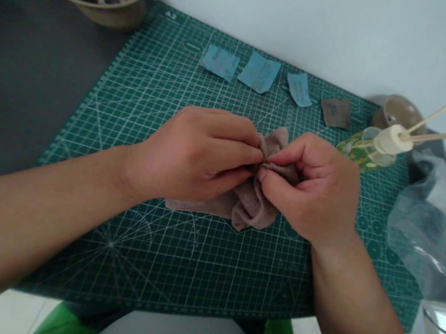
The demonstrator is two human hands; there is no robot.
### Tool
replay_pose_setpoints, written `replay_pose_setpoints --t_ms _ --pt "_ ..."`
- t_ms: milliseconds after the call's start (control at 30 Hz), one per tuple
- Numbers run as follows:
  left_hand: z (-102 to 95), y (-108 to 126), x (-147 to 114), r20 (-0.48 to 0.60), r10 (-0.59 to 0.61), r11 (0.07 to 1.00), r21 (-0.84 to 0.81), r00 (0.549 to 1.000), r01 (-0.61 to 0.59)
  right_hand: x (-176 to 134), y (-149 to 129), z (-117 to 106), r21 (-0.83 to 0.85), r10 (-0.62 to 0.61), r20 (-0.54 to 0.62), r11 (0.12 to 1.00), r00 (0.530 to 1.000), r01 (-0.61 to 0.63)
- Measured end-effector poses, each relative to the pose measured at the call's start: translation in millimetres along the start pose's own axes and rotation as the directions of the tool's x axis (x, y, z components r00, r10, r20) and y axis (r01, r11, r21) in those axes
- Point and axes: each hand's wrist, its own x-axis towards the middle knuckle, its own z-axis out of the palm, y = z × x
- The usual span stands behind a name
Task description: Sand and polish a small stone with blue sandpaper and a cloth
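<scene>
A brownish-pink cloth (257,205) is bunched up over the green cutting mat (144,268), its lower left part spread towards the mat. My left hand (200,151) pinches its gathered upper part, fingers pressed together. Right beside it, my right hand (315,183) grips a fold of the same cloth between thumb and forefinger. The fingertips of both hands nearly meet. Whether anything lies inside the folds is hidden.
Along the mat's back edge lie several blue paper pieces (260,73) and a brown one (336,113). A bowl of small items (89,8) stands back left. At right are a reed diffuser (394,141), a small bowl (400,113) and a clear plastic bag (433,221).
</scene>
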Motion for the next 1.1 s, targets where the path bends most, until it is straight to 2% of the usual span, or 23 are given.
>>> replay_pose_setpoints --t_ms 267,600,867,1100 --pt "-1.7 1.1 2.5 0.035 0.046 0.999 0.008 0.998 -0.047 1.3 -5.4 -0.4 -0.013 -0.029 -0.016 1.0 0.999 0.029" --pt "-5.6 1.4 4.9 -0.063 0.154 0.987 0.043 0.986 -0.152 -4.0 -6.0 3.9 0.06 -0.004 -0.109 0.998 0.994 0.01" --pt "-6.1 2.6 4.3 -0.088 0.14 0.986 0.102 0.986 -0.131 -3.9 -5.9 9.8 0.097 0.096 -0.194 0.992 0.976 -0.078" --pt "-5.3 11.5 0.5 -0.053 0.005 0.999 0.05 0.999 -0.002 -2.6 -4.4 10.6 0.076 0.12 -0.226 0.992 0.967 -0.105"
